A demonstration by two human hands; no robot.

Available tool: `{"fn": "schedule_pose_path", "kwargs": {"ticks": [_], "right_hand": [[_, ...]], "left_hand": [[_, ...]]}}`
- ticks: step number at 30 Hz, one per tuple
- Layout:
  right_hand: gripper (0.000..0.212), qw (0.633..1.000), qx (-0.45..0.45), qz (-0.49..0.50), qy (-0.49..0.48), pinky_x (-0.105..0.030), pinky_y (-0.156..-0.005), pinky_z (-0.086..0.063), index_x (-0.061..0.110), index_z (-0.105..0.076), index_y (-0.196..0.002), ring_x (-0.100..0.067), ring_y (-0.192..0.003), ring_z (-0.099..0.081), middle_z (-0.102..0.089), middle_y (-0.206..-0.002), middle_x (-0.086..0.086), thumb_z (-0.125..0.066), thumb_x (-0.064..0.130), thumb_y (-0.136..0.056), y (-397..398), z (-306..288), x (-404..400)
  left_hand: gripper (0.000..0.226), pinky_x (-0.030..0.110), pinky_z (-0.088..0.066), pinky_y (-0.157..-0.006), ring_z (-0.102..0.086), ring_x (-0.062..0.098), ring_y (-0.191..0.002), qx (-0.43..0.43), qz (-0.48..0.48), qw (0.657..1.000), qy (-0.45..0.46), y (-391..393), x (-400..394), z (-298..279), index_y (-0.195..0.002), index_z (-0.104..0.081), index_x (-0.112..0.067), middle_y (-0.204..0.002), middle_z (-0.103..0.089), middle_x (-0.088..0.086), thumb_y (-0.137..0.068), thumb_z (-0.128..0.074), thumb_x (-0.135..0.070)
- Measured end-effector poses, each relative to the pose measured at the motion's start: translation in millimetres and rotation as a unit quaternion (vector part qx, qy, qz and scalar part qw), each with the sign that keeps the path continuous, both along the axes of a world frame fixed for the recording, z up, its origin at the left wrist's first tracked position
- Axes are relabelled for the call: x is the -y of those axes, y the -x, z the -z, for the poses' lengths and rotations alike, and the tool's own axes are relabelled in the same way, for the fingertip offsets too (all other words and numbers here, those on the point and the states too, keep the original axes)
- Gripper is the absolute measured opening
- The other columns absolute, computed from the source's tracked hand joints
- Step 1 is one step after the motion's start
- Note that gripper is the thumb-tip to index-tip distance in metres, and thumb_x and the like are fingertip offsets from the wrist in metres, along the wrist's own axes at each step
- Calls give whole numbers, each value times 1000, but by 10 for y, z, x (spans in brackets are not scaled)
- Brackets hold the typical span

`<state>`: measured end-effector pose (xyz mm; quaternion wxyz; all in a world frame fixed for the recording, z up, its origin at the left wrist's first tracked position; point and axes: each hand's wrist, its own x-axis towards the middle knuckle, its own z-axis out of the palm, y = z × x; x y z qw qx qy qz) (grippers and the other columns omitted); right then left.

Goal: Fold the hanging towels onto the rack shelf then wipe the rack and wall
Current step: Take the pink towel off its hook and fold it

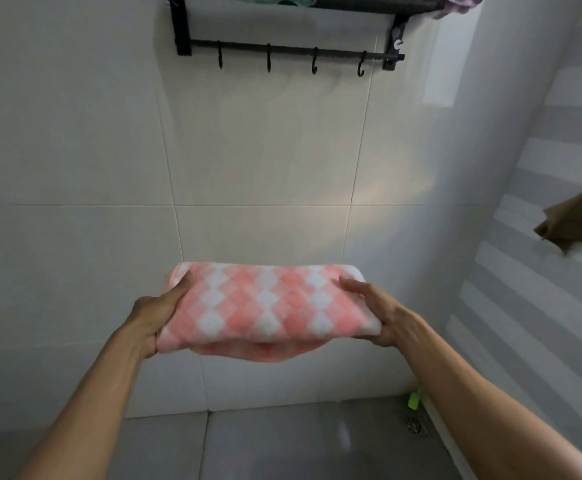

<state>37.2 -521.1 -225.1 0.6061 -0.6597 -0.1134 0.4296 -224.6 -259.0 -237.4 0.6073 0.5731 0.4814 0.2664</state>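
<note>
Both hands clamp a folded pink-and-white checked towel (pixel 268 306), left hand (pixel 159 320) at 9 o'clock, right hand (pixel 376 313) at 3. At 12, a black metal rack (pixel 289 51) with four hooks on the glossy tiled wall (pixel 74 133).

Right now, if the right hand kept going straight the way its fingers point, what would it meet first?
Probably the white tiled wall. The right hand, gripping the folded pink-and-white checked towel, points forward and slightly left; depth is unclear.

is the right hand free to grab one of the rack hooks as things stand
Probably not. The right hand and left hand both grip the folded towel, well below the hooks; nothing else blocks the way.
</note>
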Motion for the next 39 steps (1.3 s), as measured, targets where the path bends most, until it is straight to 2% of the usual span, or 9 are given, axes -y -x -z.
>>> {"fn": "schedule_pose_path", "kwargs": {"ticks": [2, 4, 9, 14, 20, 24, 27, 32, 39], "right_hand": [[58, 1000, 1, -3, 13, -52, -104, -49, 8, -58, -131, -33, -99, -68, -69, -123, -21, -76, 35, -83, 19, -74, 136], [51, 1000, 6, -6, 18, -52, -96, -53, 7, -57, -131, -34, -96, -68, -70, -121, -20, -70, 32, -88, -24, -127, 258], [34, 994, 101, 34, 39, -54, -72, -61, 5, -59, -114, -39, -89, -72, -71, -109, -21, -65, 33, -97, -62, -360, 662], [42, 976, 201, 87, 0, -27, -53, -56, -5, -64, -110, -17, -60, -70, -72, -85, -11, -67, 34, -95, -269, -610, 1156], [44, 955, 265, 124, -48, -30, -58, -55, -8, -70, -101, -20, -63, -66, -71, -82, -13, -70, 36, -93, -622, -985, 1846], [38, 951, 278, 117, -71, -37, -70, -60, -1, -71, -103, -24, -74, -70, -75, -95, -15, -69, 36, -94, -789, -1268, 2151], [36, 947, 286, 112, -92, -31, -63, -60, 0, -71, -104, -21, -69, -70, -75, -91, -12, -68, 35, -95, -896, -1456, 2266], [37, 937, 308, 118, -115, -43, -80, -60, 2, -71, -103, -28, -82, -73, -76, -98, -15, -67, 38, -95, -1152, -1833, 2191], [37, 914, 344, 150, -155, -32, -64, -57, 3, -67, -90, -23, -68, -67, -71, -82, -9, -71, 40, -92, -1520, -2452, 1894]], "left_hand": [[96, 40, -60, -77, -73, 29, -95, 44, 65, 995, 60, -32, -5, 24, -116, -66, -3, -108, -74, 15, -46, -91, -63], [84, 42, -62, -75, -72, 31, -102, 76, 113, 986, 98, -92, 82, -16, -122, -65, -2, -114, -73, 18, -55, -90, -46], [54, 45, -62, -69, -73, 35, -96, 115, 113, 987, 23, -311, 461, -192, -121, -62, -9, -110, -74, 16, -79, -74, -42], [44, 45, -61, -73, -73, 31, -93, 137, 90, 984, -62, -504, 1016, -622, -119, -59, -21, -107, -73, 8, -87, -69, -49], [45, 48, -60, -76, -73, 35, -88, 148, 34, 981, -118, -806, 1730, -1091, -100, -64, -10, -102, -73, 14, -82, -74, -50], [39, 41, -59, -75, -71, 34, -87, 157, -2, 975, -157, -990, 2111, -1363, -85, -65, -13, -98, -72, 13, -83, -73, -51], [44, 42, -59, -74, -71, 36, -87, 161, -14, 971, -175, -1062, 2240, -1556, -87, -66, -10, -98, -72, 15, -82, -74, -53], [43, 40, -59, -70, -70, 36, -84, 180, -29, 961, -208, -1265, 2246, -1957, -86, -66, -9, -96, -72, 15, -83, -74, -51], [44, 35, -57, -61, -72, 34, -82, 216, -16, 946, -242, -1663, 1933, -2546, -94, -68, -9, -96, -73, 14, -83, -73, -51]]}}
